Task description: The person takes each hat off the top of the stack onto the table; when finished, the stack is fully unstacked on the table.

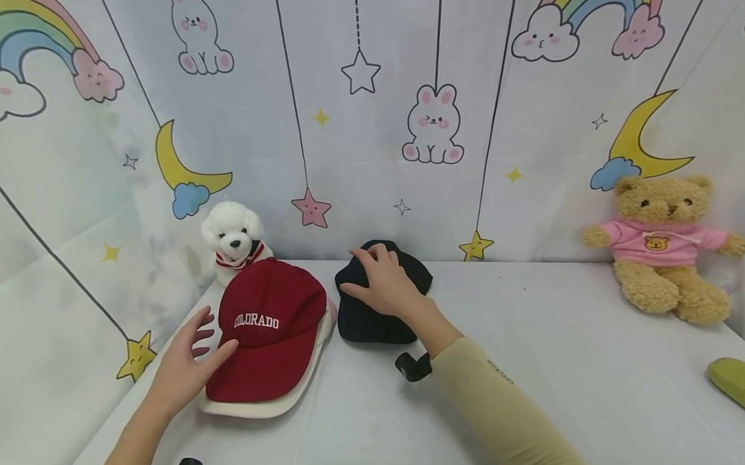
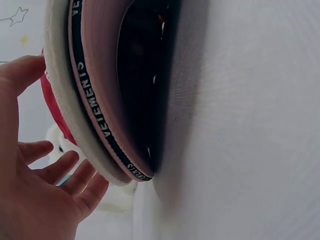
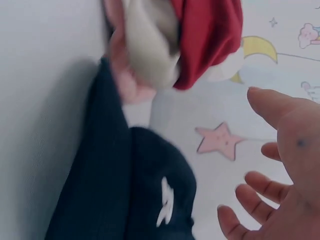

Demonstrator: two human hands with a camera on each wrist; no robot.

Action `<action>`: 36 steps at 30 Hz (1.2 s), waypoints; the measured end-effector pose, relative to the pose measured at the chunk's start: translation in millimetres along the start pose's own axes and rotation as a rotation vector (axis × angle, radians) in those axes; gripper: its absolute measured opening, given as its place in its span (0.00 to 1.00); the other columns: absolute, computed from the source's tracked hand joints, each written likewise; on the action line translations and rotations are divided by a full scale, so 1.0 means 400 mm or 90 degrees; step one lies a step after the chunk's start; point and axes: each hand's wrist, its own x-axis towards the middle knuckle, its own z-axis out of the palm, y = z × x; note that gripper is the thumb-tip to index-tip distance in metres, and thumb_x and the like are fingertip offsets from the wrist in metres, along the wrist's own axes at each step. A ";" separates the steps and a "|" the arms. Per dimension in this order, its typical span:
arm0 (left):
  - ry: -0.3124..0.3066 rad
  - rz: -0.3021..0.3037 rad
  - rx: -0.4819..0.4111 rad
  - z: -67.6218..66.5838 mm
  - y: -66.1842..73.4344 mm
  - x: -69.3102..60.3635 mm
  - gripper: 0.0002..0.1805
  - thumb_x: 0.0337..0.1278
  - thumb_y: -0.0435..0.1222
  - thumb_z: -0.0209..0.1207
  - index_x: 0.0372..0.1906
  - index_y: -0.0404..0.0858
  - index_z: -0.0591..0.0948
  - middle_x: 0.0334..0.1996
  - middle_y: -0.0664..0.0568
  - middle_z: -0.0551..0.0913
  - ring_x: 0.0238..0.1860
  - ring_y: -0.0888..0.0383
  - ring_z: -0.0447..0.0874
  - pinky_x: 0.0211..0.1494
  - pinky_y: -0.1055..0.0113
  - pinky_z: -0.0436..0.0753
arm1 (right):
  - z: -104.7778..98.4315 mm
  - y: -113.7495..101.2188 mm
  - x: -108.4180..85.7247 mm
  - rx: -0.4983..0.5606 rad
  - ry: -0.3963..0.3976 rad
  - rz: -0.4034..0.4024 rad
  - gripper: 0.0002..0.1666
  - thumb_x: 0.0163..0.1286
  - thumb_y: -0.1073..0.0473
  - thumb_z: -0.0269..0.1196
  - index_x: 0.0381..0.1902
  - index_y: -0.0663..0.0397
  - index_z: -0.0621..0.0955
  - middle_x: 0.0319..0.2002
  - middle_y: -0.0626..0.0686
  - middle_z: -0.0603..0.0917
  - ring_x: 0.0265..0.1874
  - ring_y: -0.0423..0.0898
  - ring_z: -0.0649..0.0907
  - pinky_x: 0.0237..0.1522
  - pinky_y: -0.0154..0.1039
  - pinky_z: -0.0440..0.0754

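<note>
A red cap (image 1: pixel 262 332) lettered COLORADO sits on top of a cream cap (image 1: pixel 274 405), and a pink cap (image 2: pixel 100 50) shows beneath them in the left wrist view. At the left side of this stack is my left hand (image 1: pixel 183 366), fingers spread and thumb at the cap's edge; whether it presses there I cannot tell. My right hand (image 1: pixel 387 287) hovers over a black cap (image 1: pixel 376 323), fingers loosely spread. In the right wrist view a gap shows between those fingers and the dark cap (image 3: pixel 160 185), which bears a white mark.
Behind the stack stands a white toy dog (image 1: pixel 232 230). A teddy bear (image 1: pixel 665 249) in a pink top leans at the back right. A green object (image 1: pixel 741 387) lies at the right edge. A patterned cloth (image 1: pixel 371 191) hangs behind the white table (image 1: pixel 525 364).
</note>
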 end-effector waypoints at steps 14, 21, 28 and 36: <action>-0.065 -0.065 -0.014 0.002 -0.024 0.001 0.51 0.67 0.52 0.62 0.79 0.30 0.48 0.70 0.30 0.64 0.67 0.34 0.66 0.62 0.41 0.74 | 0.048 -0.121 0.033 0.122 -0.012 -0.039 0.45 0.70 0.41 0.64 0.79 0.45 0.62 0.71 0.57 0.65 0.67 0.54 0.65 0.56 0.52 0.80; -0.077 -0.079 -0.003 0.003 -0.027 0.005 0.51 0.66 0.53 0.62 0.79 0.29 0.50 0.68 0.29 0.64 0.62 0.34 0.72 0.57 0.43 0.79 | 0.081 -0.168 0.048 0.180 -0.011 -0.035 0.46 0.70 0.40 0.64 0.79 0.46 0.60 0.68 0.56 0.66 0.63 0.51 0.69 0.55 0.49 0.81; -0.095 -0.107 0.021 0.011 -0.030 0.002 0.52 0.65 0.55 0.63 0.78 0.28 0.52 0.68 0.30 0.67 0.60 0.37 0.73 0.54 0.47 0.82 | 0.120 -0.176 0.040 0.234 -0.010 0.001 0.46 0.69 0.41 0.65 0.78 0.48 0.61 0.66 0.56 0.68 0.60 0.49 0.72 0.53 0.46 0.82; -0.105 -0.133 0.053 -0.002 -0.025 -0.007 0.51 0.65 0.57 0.62 0.76 0.27 0.55 0.64 0.32 0.71 0.57 0.42 0.75 0.50 0.53 0.83 | 0.137 -0.185 0.034 0.233 -0.044 0.016 0.42 0.69 0.42 0.65 0.74 0.53 0.68 0.60 0.55 0.72 0.56 0.48 0.73 0.47 0.41 0.84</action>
